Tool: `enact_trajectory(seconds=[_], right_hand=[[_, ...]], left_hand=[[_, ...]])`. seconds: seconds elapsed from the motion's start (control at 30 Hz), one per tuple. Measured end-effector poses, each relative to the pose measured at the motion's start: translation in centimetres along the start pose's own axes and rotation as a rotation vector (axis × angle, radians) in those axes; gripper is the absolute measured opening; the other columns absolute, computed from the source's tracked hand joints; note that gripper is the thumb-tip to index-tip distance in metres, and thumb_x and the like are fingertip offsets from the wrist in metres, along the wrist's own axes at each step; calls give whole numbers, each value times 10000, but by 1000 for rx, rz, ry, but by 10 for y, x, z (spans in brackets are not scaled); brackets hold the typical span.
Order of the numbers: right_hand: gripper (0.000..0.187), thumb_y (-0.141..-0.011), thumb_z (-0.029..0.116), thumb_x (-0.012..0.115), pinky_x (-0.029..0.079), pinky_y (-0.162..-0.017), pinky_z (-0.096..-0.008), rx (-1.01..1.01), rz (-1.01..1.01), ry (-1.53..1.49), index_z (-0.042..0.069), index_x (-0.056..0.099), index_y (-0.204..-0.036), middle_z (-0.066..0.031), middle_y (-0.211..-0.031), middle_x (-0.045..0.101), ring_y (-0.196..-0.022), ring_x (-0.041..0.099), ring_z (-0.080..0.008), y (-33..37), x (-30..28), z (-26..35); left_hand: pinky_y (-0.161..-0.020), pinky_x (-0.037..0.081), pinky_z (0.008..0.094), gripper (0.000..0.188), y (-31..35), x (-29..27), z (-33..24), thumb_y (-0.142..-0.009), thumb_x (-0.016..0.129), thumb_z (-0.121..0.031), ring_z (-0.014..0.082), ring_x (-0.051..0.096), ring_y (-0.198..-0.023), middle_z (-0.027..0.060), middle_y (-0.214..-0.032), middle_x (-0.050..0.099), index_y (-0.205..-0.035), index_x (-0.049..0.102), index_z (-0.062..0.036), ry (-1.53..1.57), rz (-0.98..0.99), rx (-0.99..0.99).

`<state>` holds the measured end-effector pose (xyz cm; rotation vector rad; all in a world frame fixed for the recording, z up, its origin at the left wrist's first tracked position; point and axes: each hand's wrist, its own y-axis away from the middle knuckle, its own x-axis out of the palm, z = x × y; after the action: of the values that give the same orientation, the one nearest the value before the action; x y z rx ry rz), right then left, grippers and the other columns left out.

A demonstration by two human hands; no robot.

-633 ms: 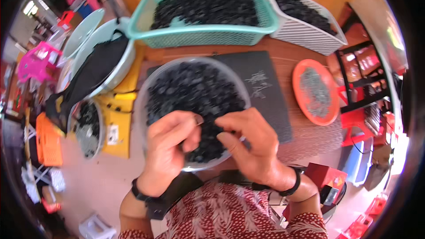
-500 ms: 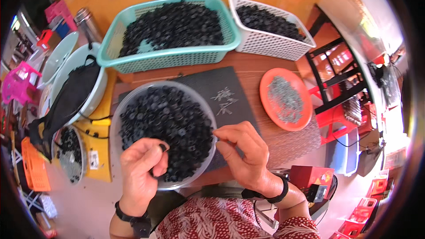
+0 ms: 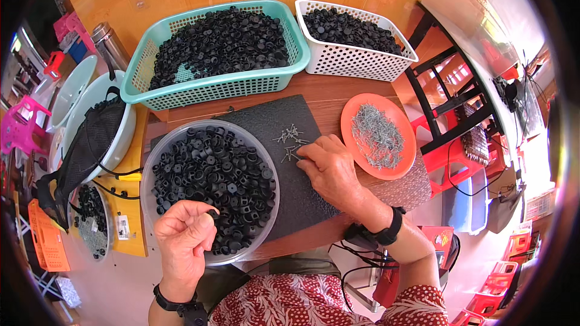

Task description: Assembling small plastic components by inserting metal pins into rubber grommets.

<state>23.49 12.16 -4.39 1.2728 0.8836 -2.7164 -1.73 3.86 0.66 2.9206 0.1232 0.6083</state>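
Observation:
Over the near side of a clear round tub [image 3: 275,205], my left hand [image 3: 183,238] pinches a small black plastic cap [image 3: 212,212] between thumb and forefinger. The tub is filled with similar black plastic pieces [image 3: 211,169]. My right hand [image 3: 331,169] reaches down to the dark mat [image 3: 266,115], its fingers drawn together at the edge of a small heap of thin metal pins [image 3: 290,136]. Whether a pin is between those fingertips is hidden. To the right of this hand sits an orange plate [image 3: 353,145] piled with more such pins [image 3: 379,136].
At the table's back stand a teal basket [image 3: 217,87] and a white basket [image 3: 356,67], both holding black pieces. On the left, a pale basin [image 3: 121,145] has a black mesh bag [image 3: 96,127] over it. A steel flask [image 3: 109,42] stands behind. Red stools [image 3: 450,172] are at right.
My right hand has moved from beside the tub's right rim forward and right to the pin heap. My left hand keeps the cap and has shifted slightly lower in view. The view has shifted a little.

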Motion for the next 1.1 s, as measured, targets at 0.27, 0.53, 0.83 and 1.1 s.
enact_trajectory(seconds=[0.27, 0.53, 0.83, 1.1], right_hand=[[119, -657, -23, 639, 439, -620, -413, -70, 24, 86, 39, 563, -725, -126, -721, 524, -717, 514, -320, -5, 11, -11], [123, -670, -53, 590, 417, -589, -431, -123, -46, 93, 27, 532, -744, -142, -709, 522, -676, 506, -337, -2, 12, -5], [143, -750, -49, 636, 466, -587, -274, 142, 226, -597, 4, 589, -874, -91, -796, 569, -658, 573, -178, 4, -28, 101], [114, -792, -10, 617, 465, -591, -252, 267, 394, -805, -4, 604, -906, -74, -805, 582, -659, 569, -119, 0, -22, 125]], left_hand=[[-424, 338, 191, 196, 2, -5, 5, -818, 670, -99, 101, 480, -444, 45, -599, 558, -885, 600, 71, 82, 24, -26], [-482, 350, 191, 204, 8, -7, 1, -826, 646, -89, 93, 491, -491, 113, -653, 599, -947, 595, 67, 72, 59, -70], [-458, 348, 200, 260, 7, -12, 9, -806, 689, -133, 108, 513, -511, 108, -707, 613, -959, 588, 51, 194, 180, -58], [-653, 512, 231, 217, 14, -14, 7, -818, 645, 5, 148, 640, -761, 119, -904, 650, -1024, 593, 48, 211, 202, -54]])
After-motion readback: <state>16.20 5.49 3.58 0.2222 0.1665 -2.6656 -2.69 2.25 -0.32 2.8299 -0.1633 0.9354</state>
